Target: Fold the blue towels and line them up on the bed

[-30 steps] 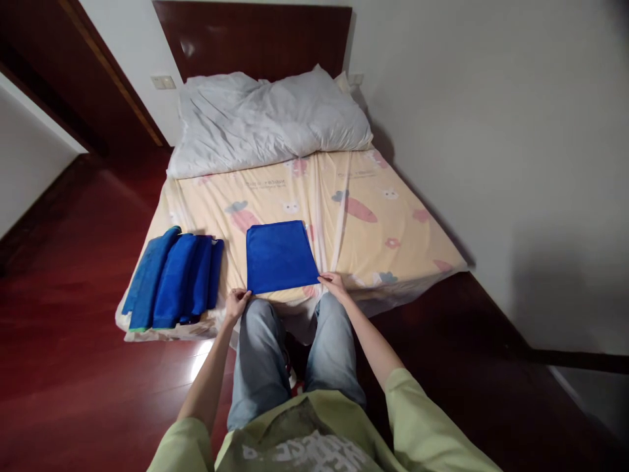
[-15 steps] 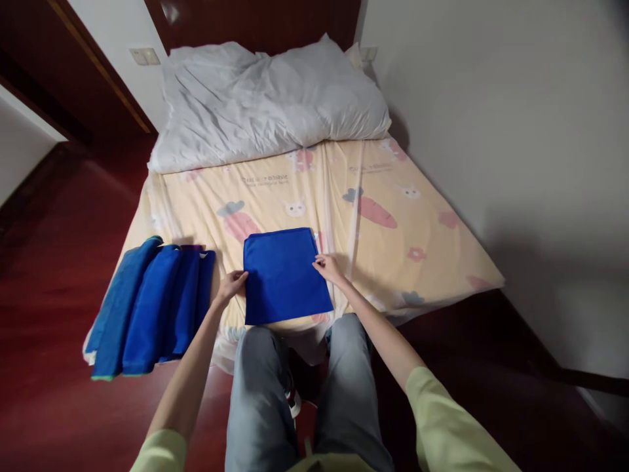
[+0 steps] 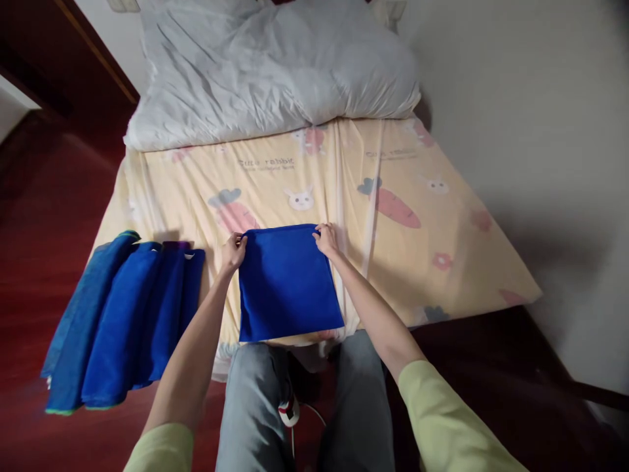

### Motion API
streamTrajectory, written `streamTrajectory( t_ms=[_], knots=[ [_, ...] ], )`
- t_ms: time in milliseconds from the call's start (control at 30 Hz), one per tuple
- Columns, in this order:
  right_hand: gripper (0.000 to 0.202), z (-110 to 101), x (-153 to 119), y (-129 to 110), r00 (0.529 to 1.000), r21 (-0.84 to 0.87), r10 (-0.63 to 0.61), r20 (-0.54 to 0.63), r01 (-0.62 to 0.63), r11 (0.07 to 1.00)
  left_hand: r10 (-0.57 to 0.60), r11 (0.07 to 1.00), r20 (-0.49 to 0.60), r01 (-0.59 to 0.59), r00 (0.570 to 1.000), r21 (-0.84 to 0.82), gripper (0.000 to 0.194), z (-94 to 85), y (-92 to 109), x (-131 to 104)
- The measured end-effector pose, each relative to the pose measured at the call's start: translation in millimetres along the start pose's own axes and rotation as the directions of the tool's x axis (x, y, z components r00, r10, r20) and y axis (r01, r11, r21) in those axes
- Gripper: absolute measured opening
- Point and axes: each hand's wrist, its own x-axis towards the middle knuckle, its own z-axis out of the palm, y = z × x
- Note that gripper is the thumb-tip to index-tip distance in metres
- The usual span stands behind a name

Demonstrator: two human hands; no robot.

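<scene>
Both hands, left [image 3: 232, 252] and right [image 3: 325, 238], pinch the blue towel's [image 3: 287, 285] far corners; the sheet's [image 3: 403, 262] print reads "rabbit".

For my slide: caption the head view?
Both hands pinch the blue cloth's far corners on the bed.

Small grey lettering on the sheet [image 3: 275, 190], just above the bunny print: it looks like "Cute rabbit", with a finer line beneath too blurred to read. The same caption repeats further right (above the carrot), fainter, not legible there.
</scene>
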Motion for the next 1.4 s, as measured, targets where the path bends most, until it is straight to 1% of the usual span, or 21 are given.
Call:
streamTrajectory(
  t_ms=[67, 133, 200, 267, 400, 533, 633, 733, 800, 867, 933, 1000, 1067, 1100, 1167, 1200, 1233, 1267, 1300, 1333, 1400],
  knots=[
    [0.01, -4, 4, -1, 0.999, -0.022, 0.036, 0.033, -0.035, 0.999, -0.004, 0.999, 0.017, 0.003, 1.0, 0.043, 0.033, -2.1, 4, 0],
    [0.007, -9, 8, -2, 0.994, -0.015, 0.067, 0.09, -0.065, 0.998, -0.014, 0.996, 0.022, 0.012, 1.0, 0.094, 0.031, -4.4, 8, -1],
    [0.011, -15, 10, -3, 0.988, 0.014, 0.061, 0.14, -0.063, 0.998, -0.023, 0.99, 0.015, 0.021, 1.0, 0.14, 0.03, -5.7, 13, -1],
    [0.015, -19, 11, -3, 0.988, 0.034, 0.037, 0.148, -0.042, 0.999, -0.027, 0.986, -0.001, 0.027, 1.0, 0.165, 0.028, -5.8, 16, -1],
    [0.019, -20, 13, -2, 0.998, 0.039, 0.028, 0.058, -0.03, 0.999, -0.038, 0.983, -0.05, 0.047, 0.998, 0.178, 0.027, -2.7, 19, 4],
    [0.021, -15, 17, 0, 0.998, 0.044, 0.045, -0.04, -0.044, 0.998, -0.063, 0.972, -0.105, 0.085, 0.992, 0.218, 0.027, 3.7, 22, 11],
    [0.021, -9, 21, 1, 0.996, 0.045, 0.053, -0.067, -0.05, 0.998, -0.007, 0.968, -0.127, 0.038, 0.992, 0.249, 0.025, 7.4, 21, 13],
    [0.019, -5, 27, 2, 0.998, 0.108, 0.038, -0.04, -0.034, 0.994, 0.13, 0.958, -0.078, -0.105, 0.988, 0.266, 0.024, 5.9, 16, 17],
    [0.023, -4, 33, 2, 0.999, 0.186, 0.049, -0.017, -0.045, 0.981, 0.183, 0.951, 0.008, -0.179, 0.983, 0.25, 0.026, 1.9, 11, 25],
    [0.028, -5, 39, 4, 0.998, 0.246, 0.069, -0.001, -0.067, 0.967, 0.18, 0.957, 0.104, -0.198, 0.978, 0.214, 0.024, -2.9, 7, 37],
    [0.028, -7, 47, 6, 0.998, 0.267, 0.066, -0.006, -0.062, 0.962, 0.152, 0.968, 0.149, -0.177, 0.977, 0.179, 0.02, -6.2, 6, 50],
    [0.023, -9, 52, 6, 0.999, 0.255, 0.036, -0.037, -0.025, 0.967, 0.131, 0.975, 0.124, -0.15, 0.984, 0.161, 0.019, -5.4, 7, 61],
    [0.021, -10, 50, 2, 0.995, 0.214, -0.015, -0.098, 0.036, 0.976, 0.139, 0.976, 0.044, -0.144, 0.989, 0.16, 0.022, 0.6, 11, 61],
    [0.023, -10, 46, -2, 0.99, 0.179, -0.054, -0.132, 0.077, 0.981, 0.166, 0.973, -0.01, -0.162, 0.986, 0.166, 0.026, 5.4, 14, 57],
    [0.031, -7, 29, -13, 0.972, 0.079, -0.17, -0.162, 0.185, 0.98, 0.272, 0.949, -0.092, -0.251, 0.958, 0.192, 0.037, 17.1, 19, 40],
    [0.035, -5, 18, -18, 0.96, 0.029, -0.244, -0.139, 0.25, 0.968, 0.341, 0.925, -0.09, -0.316, 0.936, 0.213, 0.042, 23.3, 20, 28],
    [0.038, -2, 7, -22, 0.945, -0.01, -0.315, -0.088, 0.315, 0.949, 0.408, 0.893, -0.051, -0.387, 0.912, 0.229, 0.045, 29.0, 21, 14],
    [0.041, 0, -4, -25, 0.929, -0.036, -0.368, -0.023, 0.367, 0.929, 0.459, 0.862, 0.015, -0.449, 0.888, 0.236, 0.047, 34.0, 21, 0],
    [0.043, 2, -13, -25, 0.92, -0.052, -0.391, 0.037, 0.392, 0.918, 0.487, 0.838, 0.084, -0.492, 0.869, 0.235, 0.048, 37.8, 20, -14],
    [0.046, 3, -22, -24, 0.923, -0.067, -0.378, 0.074, 0.383, 0.921, 0.49, 0.83, 0.131, -0.507, 0.862, 0.233, 0.051, 40.3, 18, -27],
    [0.052, 0, -35, -20, 0.959, -0.107, -0.273, 0.072, 0.28, 0.954, 0.449, 0.85, 0.134, -0.468, 0.884, 0.241, 0.057, 40.9, 12, -52]
  ],
)
